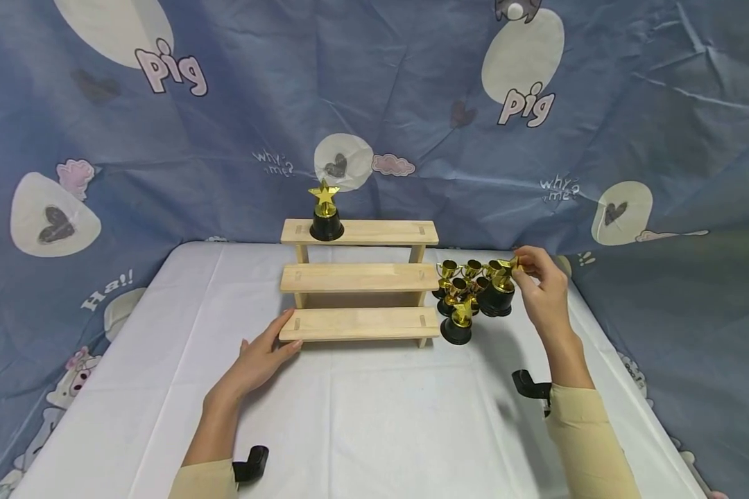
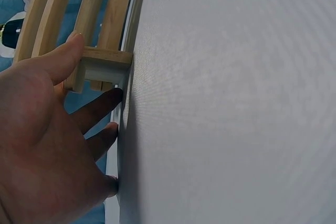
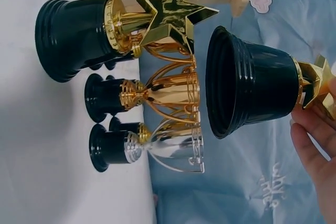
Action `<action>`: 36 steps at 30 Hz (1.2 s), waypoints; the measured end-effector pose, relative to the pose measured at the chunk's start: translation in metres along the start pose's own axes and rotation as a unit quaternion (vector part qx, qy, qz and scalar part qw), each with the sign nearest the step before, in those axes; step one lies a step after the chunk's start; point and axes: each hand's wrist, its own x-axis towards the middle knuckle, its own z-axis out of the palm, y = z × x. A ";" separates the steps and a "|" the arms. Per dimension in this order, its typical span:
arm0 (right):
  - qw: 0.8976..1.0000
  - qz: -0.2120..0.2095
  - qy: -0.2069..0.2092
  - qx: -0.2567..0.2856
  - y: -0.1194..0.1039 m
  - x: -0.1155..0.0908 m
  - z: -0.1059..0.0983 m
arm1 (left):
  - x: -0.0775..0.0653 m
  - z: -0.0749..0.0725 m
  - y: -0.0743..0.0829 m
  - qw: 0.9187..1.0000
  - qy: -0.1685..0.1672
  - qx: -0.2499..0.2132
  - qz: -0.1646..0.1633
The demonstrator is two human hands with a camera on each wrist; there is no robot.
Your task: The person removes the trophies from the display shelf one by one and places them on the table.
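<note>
A three-step wooden stand stands on the table. My left hand holds the left end of its lowest step, thumb at the front edge; in the left wrist view the other fingers are spread beside that end. My right hand pinches a gold star trophy with a black base by its star, lifted above the cup trophies. Below it, another star trophy stands upright in front of several small cups, among them a bronze cup and a silver cup.
One star trophy stands on the left part of the top step. A white cloth covers the table. Blue printed fabric hangs behind and along the sides. The group of cups sits close to the stand's right end.
</note>
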 end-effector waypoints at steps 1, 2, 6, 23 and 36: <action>1.000 0.000 0.001 -0.001 0.000 0.000 0.000 | 0.000 0.000 0.000 1.000 0.000 0.001 0.001; 1.000 0.001 0.002 -0.001 0.001 -0.001 -0.001 | 0.000 0.000 0.000 1.000 0.000 0.001 0.001; 1.000 0.002 0.005 -0.001 0.004 -0.002 -0.001 | 0.000 -0.001 0.001 1.000 -0.002 -0.002 0.001; 0.999 0.008 0.043 -0.026 0.010 -0.006 -0.003 | 0.000 0.000 0.000 1.000 -0.001 -0.004 -0.002; 0.997 0.039 -0.024 -0.062 0.018 -0.014 0.004 | 0.001 0.000 -0.003 1.000 0.001 -0.002 0.005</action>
